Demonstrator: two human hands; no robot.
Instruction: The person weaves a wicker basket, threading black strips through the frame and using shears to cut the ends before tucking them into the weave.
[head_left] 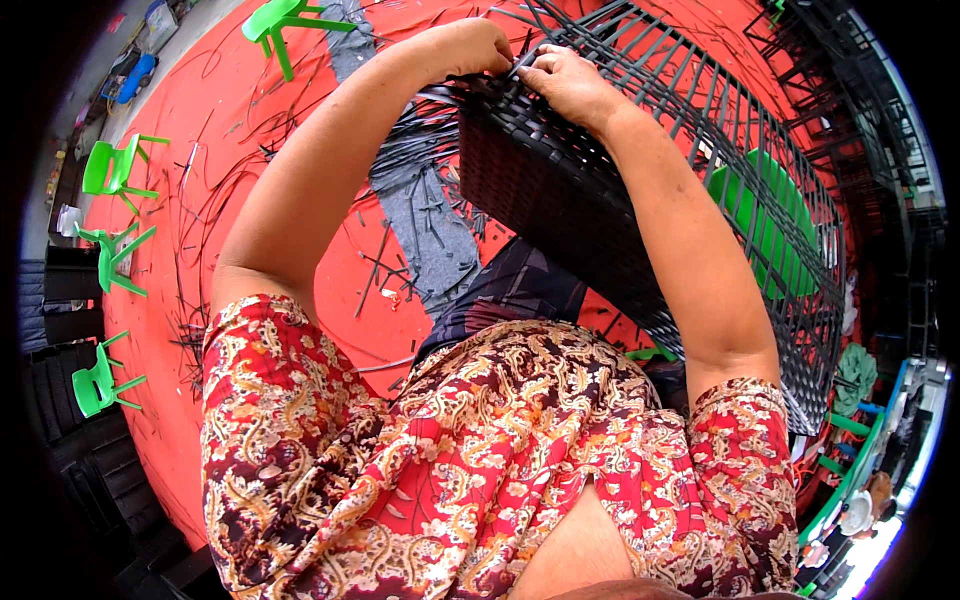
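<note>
A large piece of dark woven furniture leans across in front of me, its side closely plaited from flat strips. At its far upper corner my left hand is closed, fingers bent down over a black weaving strip. My right hand meets it from the other side, thumb and fingers pinched on the strip at the woven edge. The fingertips nearly touch, and the exact grip is partly hidden. Beyond my right arm, the piece's open frame of dark bars carries loosely spaced strips.
Loose black strips lie heaped by the corner on a grey cloth runner over red floor covering. Small green chairs stand at left, with another green chair farther off. A green seat shows through the bars.
</note>
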